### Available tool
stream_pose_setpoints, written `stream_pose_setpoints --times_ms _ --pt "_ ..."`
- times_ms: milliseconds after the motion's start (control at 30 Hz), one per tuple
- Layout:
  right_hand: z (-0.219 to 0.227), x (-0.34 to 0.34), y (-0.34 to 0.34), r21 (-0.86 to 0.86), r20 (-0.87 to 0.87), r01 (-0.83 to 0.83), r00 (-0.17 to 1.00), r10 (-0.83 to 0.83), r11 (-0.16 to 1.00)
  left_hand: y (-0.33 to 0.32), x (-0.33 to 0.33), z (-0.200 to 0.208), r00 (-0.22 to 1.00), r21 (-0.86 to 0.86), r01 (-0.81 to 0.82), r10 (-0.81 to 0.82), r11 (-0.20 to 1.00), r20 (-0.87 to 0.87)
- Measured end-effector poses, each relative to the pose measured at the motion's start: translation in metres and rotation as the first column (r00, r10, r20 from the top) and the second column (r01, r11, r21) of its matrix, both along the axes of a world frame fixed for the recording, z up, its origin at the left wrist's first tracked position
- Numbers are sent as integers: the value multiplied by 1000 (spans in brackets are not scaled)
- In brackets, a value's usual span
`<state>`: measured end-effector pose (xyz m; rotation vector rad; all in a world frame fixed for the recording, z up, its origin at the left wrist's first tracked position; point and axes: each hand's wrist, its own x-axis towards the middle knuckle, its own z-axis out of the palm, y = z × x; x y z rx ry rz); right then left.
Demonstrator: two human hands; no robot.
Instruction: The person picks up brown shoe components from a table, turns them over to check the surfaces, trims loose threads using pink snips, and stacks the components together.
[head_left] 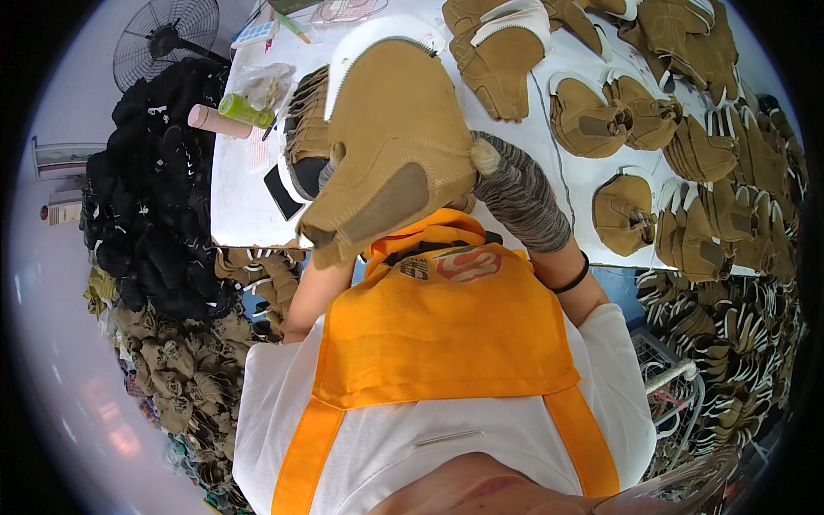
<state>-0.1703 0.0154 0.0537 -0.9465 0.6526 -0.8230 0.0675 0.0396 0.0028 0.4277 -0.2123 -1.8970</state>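
While the right hand [486, 157] pinches the right side of a tan suede piece [399, 107], the left hand [338, 154] is mostly hidden behind it, so I cannot tell how its fingers close. The piece is held up over the near edge of a white table [245, 202], its white border along the far end and a brown patch toward the person. Beside it, near the table's near left corner, lie a dark phone [281, 193] and a stack of tan pieces [309, 112]. A pink cylinder [219, 121] and a green cylinder [246, 111] lie at the left edge; similar tan pieces [624, 215] spread toward the right edge. A black pile [154, 189] stands beyond the left edge.
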Motion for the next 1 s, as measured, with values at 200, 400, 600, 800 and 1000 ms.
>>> stream_pose_setpoints --times_ms 200,400,600,800,1000 --pt "5 1 -3 -215 -48 219 971 -234 952 -8 -5 0 999 17 20 -21 1000 43" --pt "13 -7 -16 -936 -332 -163 703 -629 311 -7 4 13 888 -230 -33 134 973 440" --pt "18 -9 -18 -865 -435 -488 610 -663 119 -6 13 5 800 -328 -14 207 945 563" --pt "10 -4 -18 -780 -471 -625 552 -689 32 -4 8 7 781 -270 -9 175 963 600" --pt "8 -9 -20 -853 -467 -501 604 -646 147 -1 18 -6 786 -286 -24 195 958 587"
